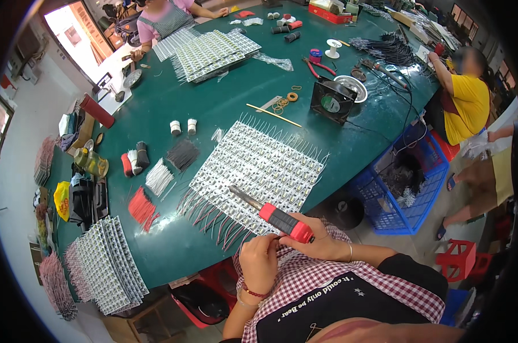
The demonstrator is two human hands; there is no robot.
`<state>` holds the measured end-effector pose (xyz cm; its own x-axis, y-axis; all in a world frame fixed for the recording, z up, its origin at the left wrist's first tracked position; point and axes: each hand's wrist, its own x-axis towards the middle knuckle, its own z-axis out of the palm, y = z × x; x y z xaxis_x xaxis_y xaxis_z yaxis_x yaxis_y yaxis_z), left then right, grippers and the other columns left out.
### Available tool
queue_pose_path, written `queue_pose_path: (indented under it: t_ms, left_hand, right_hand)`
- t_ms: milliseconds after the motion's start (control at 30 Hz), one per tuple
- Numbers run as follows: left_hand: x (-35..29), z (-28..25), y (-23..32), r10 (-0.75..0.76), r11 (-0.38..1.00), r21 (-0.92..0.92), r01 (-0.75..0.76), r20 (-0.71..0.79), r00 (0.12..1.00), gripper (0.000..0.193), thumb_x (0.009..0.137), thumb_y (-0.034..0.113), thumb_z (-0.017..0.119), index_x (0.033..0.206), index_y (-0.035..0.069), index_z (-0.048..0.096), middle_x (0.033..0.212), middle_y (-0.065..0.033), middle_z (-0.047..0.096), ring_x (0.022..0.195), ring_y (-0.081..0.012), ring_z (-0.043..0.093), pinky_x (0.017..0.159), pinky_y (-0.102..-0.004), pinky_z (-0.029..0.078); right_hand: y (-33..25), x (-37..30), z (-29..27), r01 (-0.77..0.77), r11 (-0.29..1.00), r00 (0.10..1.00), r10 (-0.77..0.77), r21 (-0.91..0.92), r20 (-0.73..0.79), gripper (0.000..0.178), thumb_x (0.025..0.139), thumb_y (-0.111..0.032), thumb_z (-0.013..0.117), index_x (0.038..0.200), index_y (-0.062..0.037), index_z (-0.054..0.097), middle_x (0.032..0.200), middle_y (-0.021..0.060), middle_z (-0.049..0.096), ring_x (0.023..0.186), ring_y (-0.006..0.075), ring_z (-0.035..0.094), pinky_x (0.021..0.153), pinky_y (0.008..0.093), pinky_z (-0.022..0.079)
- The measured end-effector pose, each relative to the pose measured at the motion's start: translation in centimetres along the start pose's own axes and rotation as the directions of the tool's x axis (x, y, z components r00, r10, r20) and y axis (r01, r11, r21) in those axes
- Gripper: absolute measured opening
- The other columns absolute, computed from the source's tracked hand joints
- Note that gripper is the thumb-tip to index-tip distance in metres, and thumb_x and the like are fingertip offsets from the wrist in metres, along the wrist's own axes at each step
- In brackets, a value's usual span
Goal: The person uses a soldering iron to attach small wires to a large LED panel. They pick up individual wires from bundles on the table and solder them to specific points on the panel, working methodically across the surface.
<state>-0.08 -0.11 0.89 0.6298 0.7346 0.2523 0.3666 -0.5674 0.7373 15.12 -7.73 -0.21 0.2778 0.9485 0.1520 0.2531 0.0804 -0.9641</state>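
Glossy green tabletop (213,111), white wall (19,183), gridded white circuit-board panel (270,160).
Right hand (323,244) clamped on red-and-black bladed tool (282,220); left hand (259,266) beside, grip unclear; blue plastic crate (405,212).

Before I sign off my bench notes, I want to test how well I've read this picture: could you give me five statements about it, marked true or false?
1. The right hand grips a red-and-black handheld tool with a long metal tip. True.
2. The white spool is inside the blue plastic crate. False: the white spool stands on the green table.
3. The pile of red wires lies nearer the wearer than the pile of black wires. True.
4. The square black fan is left of the thin wooden stick. False: it is to the right.
5. The co-worker at the table's right side wears a yellow top. True.
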Motion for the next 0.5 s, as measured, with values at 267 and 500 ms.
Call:
queue_pose_path:
  t_ms: [267, 500]
  left_hand:
    - [0.12, -0.16, -0.05, 0.056, 0.996, 0.074, -0.054, -0.020, 0.998, 0.011, 0.078, 0.004, 0.068, 0.088, 0.007, 0.068, 0.083, -0.0070, 0.063, 0.082, -0.0273, 0.060, 0.075, -0.0381, 0.043]
    - [-0.04, 0.07, -0.46, 0.119, 0.990, 0.083, -0.116, -0.033, 0.992, 0.014, 0.076, 0.004, 0.070, 0.090, 0.007, 0.068, 0.080, -0.0060, 0.061, 0.081, -0.0256, 0.059, 0.077, -0.0377, 0.042]
  right_hand:
    - [0.19, 0.10, -0.38, 0.042, 0.999, 0.998, -0.040, -0.033, 0.044, 0.058, 0.072, 0.003, 0.072, 0.126, 0.0025, 0.051, 0.111, 0.0185, 0.063, 0.099, 0.0281, 0.066, 0.083, 0.0336, 0.052]
    - [-0.12, 0.20, -0.59, 0.010, 0.999, 0.998, -0.007, -0.036, 0.062, 0.057, 0.073, 0.003, 0.072, 0.126, 0.0025, 0.051, 0.111, 0.0186, 0.063, 0.098, 0.0283, 0.066, 0.082, 0.0339, 0.052]
